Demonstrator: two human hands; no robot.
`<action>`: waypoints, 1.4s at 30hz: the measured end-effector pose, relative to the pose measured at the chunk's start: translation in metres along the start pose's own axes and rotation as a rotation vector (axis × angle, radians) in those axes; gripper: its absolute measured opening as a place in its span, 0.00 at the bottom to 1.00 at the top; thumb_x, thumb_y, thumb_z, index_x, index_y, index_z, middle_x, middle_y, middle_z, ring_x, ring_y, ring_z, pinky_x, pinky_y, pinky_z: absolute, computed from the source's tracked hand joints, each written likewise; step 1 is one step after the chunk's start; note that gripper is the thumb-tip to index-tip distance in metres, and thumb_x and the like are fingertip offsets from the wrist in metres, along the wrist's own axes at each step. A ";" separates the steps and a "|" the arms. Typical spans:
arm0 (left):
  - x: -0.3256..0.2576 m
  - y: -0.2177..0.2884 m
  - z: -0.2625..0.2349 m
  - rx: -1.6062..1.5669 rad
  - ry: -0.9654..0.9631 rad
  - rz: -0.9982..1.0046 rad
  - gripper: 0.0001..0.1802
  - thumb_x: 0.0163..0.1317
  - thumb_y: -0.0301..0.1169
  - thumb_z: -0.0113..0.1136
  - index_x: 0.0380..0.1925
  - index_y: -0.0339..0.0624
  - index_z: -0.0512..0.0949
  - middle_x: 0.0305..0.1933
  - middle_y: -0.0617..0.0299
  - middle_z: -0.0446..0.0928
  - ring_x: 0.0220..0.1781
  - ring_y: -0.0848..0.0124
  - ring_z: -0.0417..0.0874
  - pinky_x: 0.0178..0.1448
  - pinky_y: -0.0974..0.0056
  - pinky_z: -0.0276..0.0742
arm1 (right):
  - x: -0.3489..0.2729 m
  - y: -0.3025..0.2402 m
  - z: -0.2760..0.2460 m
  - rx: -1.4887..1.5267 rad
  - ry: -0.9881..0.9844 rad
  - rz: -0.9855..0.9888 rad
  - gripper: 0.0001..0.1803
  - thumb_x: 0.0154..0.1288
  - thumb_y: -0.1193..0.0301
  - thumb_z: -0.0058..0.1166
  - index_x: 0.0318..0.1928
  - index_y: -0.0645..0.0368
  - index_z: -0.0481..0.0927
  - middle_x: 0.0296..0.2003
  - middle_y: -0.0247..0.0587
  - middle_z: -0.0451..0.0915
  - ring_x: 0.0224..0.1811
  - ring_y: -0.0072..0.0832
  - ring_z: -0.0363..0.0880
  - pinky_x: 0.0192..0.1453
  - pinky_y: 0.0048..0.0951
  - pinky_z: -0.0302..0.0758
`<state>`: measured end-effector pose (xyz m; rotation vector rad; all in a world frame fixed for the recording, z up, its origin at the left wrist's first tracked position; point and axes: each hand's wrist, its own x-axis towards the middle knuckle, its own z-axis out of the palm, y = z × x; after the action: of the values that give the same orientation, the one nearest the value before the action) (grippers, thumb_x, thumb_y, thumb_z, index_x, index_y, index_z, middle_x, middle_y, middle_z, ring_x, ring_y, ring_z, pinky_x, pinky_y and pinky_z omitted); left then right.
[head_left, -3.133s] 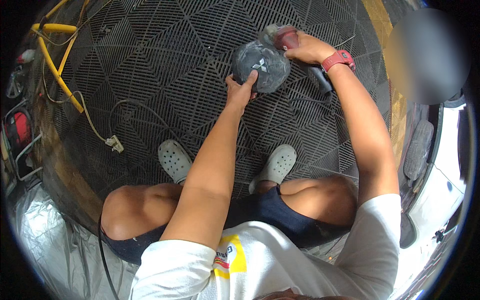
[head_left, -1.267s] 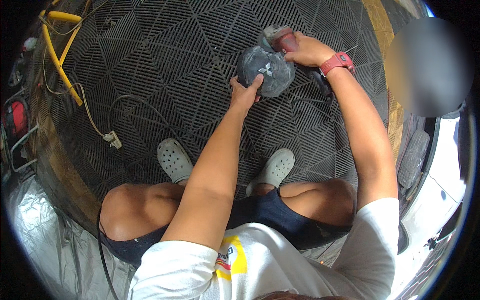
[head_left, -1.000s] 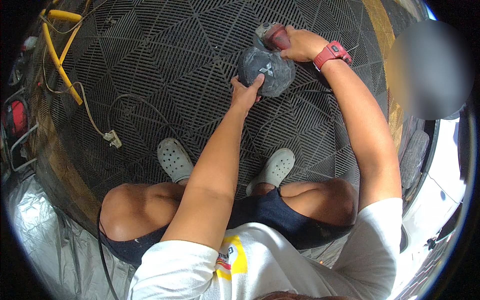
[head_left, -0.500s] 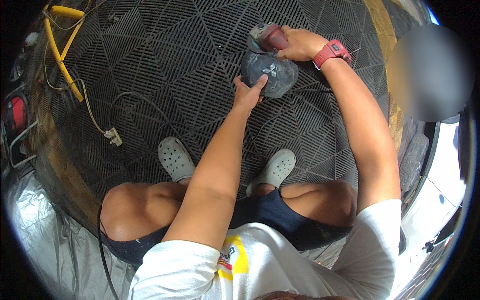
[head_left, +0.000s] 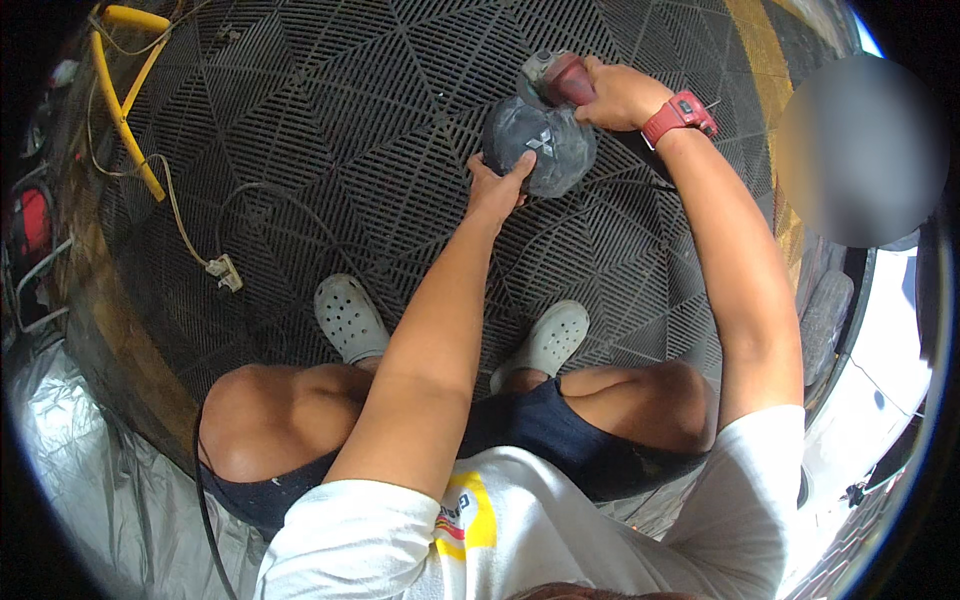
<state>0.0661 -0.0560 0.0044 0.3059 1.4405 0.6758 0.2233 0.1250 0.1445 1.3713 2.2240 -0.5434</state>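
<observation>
A round, dark grey cover (head_left: 565,165) with a silver emblem is held up over the floor. My left hand (head_left: 497,184) grips its left edge, the thumb lying on the face and the fingers behind. Against the cover's upper rim is a red angle grinder (head_left: 572,80) with a grey metal head. Around its red body my right hand (head_left: 628,97) is closed. The grinder's disc lies at the cover's top edge, and I cannot tell whether it touches. Chalky grey scuffs mark the cover's right and lower side.
Black slatted floor tiles (head_left: 330,130) spread under my feet. At the left are a yellow tubular frame (head_left: 118,110) and a pale cord ending in a socket (head_left: 226,272). Silver sheeting (head_left: 80,470) lies lower left. A white car panel (head_left: 860,420) stands at the right.
My right hand and the grinder have moved a little to the right along the cover's top edge. My left hand and the cover stay almost in place.
</observation>
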 end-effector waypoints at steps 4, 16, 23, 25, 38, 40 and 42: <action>0.001 -0.004 0.003 -0.004 0.022 0.025 0.68 0.61 0.62 0.80 0.82 0.31 0.47 0.73 0.41 0.71 0.57 0.60 0.86 0.46 0.65 0.91 | -0.003 -0.012 0.000 0.048 -0.058 -0.028 0.43 0.59 0.55 0.69 0.67 0.73 0.72 0.52 0.72 0.87 0.58 0.63 0.86 0.66 0.51 0.82; 0.007 -0.007 0.000 0.020 0.022 0.005 0.68 0.60 0.63 0.80 0.82 0.33 0.47 0.71 0.42 0.73 0.48 0.62 0.88 0.48 0.65 0.90 | -0.007 -0.002 -0.005 0.031 -0.023 0.025 0.42 0.59 0.56 0.68 0.66 0.72 0.71 0.52 0.71 0.87 0.58 0.62 0.87 0.65 0.52 0.82; 0.006 -0.007 0.001 -0.004 0.008 0.032 0.66 0.61 0.62 0.80 0.80 0.34 0.50 0.69 0.42 0.74 0.53 0.63 0.87 0.48 0.65 0.90 | -0.010 -0.015 0.006 0.016 -0.060 -0.020 0.44 0.58 0.56 0.68 0.68 0.71 0.71 0.53 0.71 0.87 0.57 0.63 0.87 0.64 0.52 0.82; 0.006 -0.006 0.001 -0.011 0.003 0.036 0.66 0.61 0.62 0.79 0.80 0.33 0.49 0.69 0.43 0.74 0.54 0.63 0.86 0.47 0.65 0.90 | -0.010 -0.012 0.006 0.040 -0.034 -0.008 0.43 0.58 0.56 0.68 0.68 0.72 0.71 0.52 0.72 0.87 0.57 0.63 0.87 0.64 0.52 0.82; 0.009 -0.006 0.001 -0.023 0.010 0.007 0.61 0.63 0.57 0.80 0.79 0.35 0.51 0.68 0.42 0.77 0.47 0.62 0.87 0.42 0.63 0.87 | -0.030 0.004 0.020 0.170 -0.006 0.128 0.46 0.57 0.52 0.69 0.69 0.71 0.71 0.52 0.71 0.87 0.58 0.63 0.87 0.66 0.50 0.82; 0.005 0.000 0.005 0.009 0.000 -0.061 0.61 0.63 0.56 0.80 0.79 0.36 0.51 0.68 0.42 0.76 0.50 0.61 0.87 0.43 0.64 0.88 | -0.041 0.024 0.031 0.199 0.025 0.176 0.47 0.57 0.51 0.69 0.69 0.70 0.71 0.54 0.70 0.87 0.59 0.61 0.87 0.67 0.49 0.81; 0.005 0.001 0.006 0.025 0.022 -0.059 0.62 0.62 0.58 0.80 0.80 0.36 0.51 0.67 0.43 0.76 0.49 0.62 0.87 0.44 0.64 0.88 | -0.050 0.040 0.042 0.258 0.042 0.210 0.48 0.58 0.50 0.69 0.70 0.70 0.71 0.56 0.68 0.86 0.59 0.59 0.87 0.68 0.47 0.80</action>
<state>0.0715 -0.0510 0.0021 0.2748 1.4740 0.6154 0.2867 0.0828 0.1363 1.7362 2.0624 -0.7502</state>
